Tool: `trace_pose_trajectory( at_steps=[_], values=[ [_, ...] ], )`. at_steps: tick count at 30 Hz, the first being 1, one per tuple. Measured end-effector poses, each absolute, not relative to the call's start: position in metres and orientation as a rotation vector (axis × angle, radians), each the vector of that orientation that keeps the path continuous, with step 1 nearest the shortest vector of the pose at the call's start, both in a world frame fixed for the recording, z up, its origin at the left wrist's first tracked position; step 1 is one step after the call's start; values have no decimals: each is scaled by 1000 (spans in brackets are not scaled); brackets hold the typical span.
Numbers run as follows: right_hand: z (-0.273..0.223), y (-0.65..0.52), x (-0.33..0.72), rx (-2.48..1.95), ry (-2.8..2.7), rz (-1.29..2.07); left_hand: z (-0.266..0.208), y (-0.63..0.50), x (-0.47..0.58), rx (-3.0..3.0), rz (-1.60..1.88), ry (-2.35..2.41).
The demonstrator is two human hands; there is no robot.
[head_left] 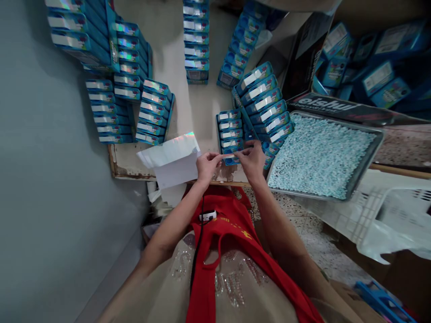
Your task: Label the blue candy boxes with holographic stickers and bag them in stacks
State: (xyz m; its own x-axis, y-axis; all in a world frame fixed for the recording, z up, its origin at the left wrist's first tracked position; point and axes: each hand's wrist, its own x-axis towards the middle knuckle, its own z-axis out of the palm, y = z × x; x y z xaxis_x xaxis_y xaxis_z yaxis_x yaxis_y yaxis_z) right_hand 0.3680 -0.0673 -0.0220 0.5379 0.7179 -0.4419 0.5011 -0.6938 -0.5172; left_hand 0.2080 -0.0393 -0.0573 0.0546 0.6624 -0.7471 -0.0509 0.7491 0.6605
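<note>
While my left hand [206,167] pinches one end of a narrow pale strip [229,156] between thumb and fingertips, my right hand [253,160] has its own thumb and fingers closed on the other end. The strip stretches level between them, over the nearest box of a short blue row [231,128] close to the table's front edge; whether it touches that box I cannot tell.

Just beside my left hand lies a shiny label sheet [173,150], with white paper [177,170] under it reaching past the edge of the table [168,54]. Beyond my right hand, a row of larger-looking blue boxes [264,103] leans at a slant, each with a white strip along its near face. To the right of that is a metal tray [362,169] full of small pale blue pieces [319,152], and behind it an open carton [357,112] holds more blue packs [379,78]. Further blue stacks [153,112] stand on the left, near the grey wall [67,202]. I wear a red apron [232,211].
</note>
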Motion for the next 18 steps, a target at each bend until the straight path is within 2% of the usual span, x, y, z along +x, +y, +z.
trace_pose_trajectory(
  at_steps=[13,18],
  values=[
    [-45,-58,364,-2498,-1017,825,-86,-43,218,374,630,1436],
    [-56,-71,368,-2493,-997,614,-100,-43,233,142,576,1421]
  ],
)
